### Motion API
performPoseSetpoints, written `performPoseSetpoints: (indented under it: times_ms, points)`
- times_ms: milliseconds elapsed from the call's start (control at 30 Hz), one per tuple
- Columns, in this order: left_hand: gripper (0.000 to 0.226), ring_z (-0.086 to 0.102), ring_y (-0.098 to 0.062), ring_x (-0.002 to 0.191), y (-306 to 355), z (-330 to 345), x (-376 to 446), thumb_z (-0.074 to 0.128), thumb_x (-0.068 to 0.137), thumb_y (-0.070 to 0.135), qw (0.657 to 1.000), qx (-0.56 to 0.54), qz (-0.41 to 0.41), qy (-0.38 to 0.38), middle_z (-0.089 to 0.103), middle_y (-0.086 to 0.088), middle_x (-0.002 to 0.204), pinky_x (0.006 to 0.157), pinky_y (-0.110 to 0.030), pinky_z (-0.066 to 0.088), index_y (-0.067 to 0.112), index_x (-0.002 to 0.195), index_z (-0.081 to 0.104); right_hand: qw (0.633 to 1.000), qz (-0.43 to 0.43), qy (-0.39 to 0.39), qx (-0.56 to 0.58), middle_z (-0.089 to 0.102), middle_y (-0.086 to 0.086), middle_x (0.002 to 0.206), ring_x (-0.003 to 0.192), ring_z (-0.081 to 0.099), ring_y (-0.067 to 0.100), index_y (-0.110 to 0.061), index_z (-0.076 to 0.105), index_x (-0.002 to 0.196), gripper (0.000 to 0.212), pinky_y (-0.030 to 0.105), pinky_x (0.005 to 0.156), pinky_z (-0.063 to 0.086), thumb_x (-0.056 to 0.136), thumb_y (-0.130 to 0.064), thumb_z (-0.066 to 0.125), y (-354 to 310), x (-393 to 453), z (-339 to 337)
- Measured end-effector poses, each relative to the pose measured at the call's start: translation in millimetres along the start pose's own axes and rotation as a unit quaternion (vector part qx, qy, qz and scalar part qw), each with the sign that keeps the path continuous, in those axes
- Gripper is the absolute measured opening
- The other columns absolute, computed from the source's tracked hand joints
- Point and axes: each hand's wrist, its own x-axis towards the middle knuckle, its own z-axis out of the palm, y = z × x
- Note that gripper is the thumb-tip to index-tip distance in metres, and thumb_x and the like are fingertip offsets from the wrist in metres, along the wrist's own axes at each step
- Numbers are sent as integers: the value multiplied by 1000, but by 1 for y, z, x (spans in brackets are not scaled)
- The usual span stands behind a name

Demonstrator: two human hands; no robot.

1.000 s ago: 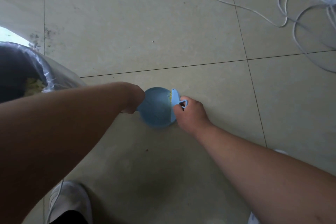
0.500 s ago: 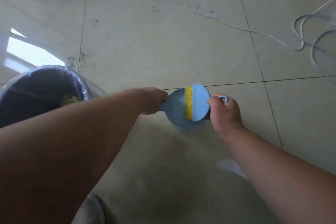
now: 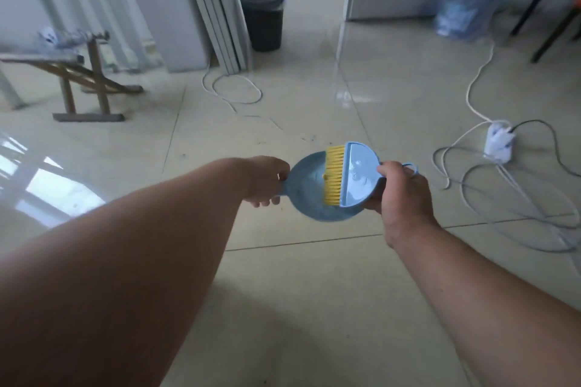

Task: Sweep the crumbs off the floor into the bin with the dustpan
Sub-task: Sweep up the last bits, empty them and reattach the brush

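Head view: the left hand (image 3: 267, 181) grips the blue dustpan (image 3: 309, 195) by its handle above the floor (image 3: 298, 292), while the right hand (image 3: 401, 190) clamps the brush (image 3: 352, 176), bristles resting in the pan. A bin (image 3: 263, 17) stands far off by the leaning panels. Carrying the pan level should stop crumbs spilling.

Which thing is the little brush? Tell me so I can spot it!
Look at the middle of the tiled floor, where two arms reach forward. The left hand holds a round blue dustpan; the right hand holds the brush over it. It is the only thing with bright yellow bristles.
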Motion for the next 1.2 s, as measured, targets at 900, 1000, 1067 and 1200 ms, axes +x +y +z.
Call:
performPoseSetpoints:
  times_ms: [900,1000,1067,1200]
  points:
    - [17,63,-23,59,-75,-170,-349,55,95,4,977,-58,-65,197,77,-16,80,55,-34,58,8,91,71,928,-256,-249,-108,78,1,85,75,76,20,-23,76,96,9,48,79,65,98,-29,69,-169,-221,52]
    - [16,65,-22,60,-127,-151,-357,57,95,5,970,-76,-112,203,78,-14,81,60,-35,60,7,92,72,910,-262,-293,-132,78,0,86,75,77,19,-25,76,97,8,43,79,65,99,-28,68,-138,-227,98]
    - [17,66,-22,61,-161,-133,-360,55,95,7,969,-76,-141,189,78,-12,82,61,-35,61,8,93,72,898,-268,-315,-153,78,-2,84,72,77,16,-25,76,97,8,38,76,65,98,-26,68,-113,-231,127]
    - [19,69,-22,56,-229,-89,-358,54,90,10,959,-92,-205,175,78,-8,74,56,-31,61,12,89,73,866,-272,-359,-217,77,-9,83,75,76,14,-30,77,96,10,35,74,61,98,-28,67,-56,-237,176]
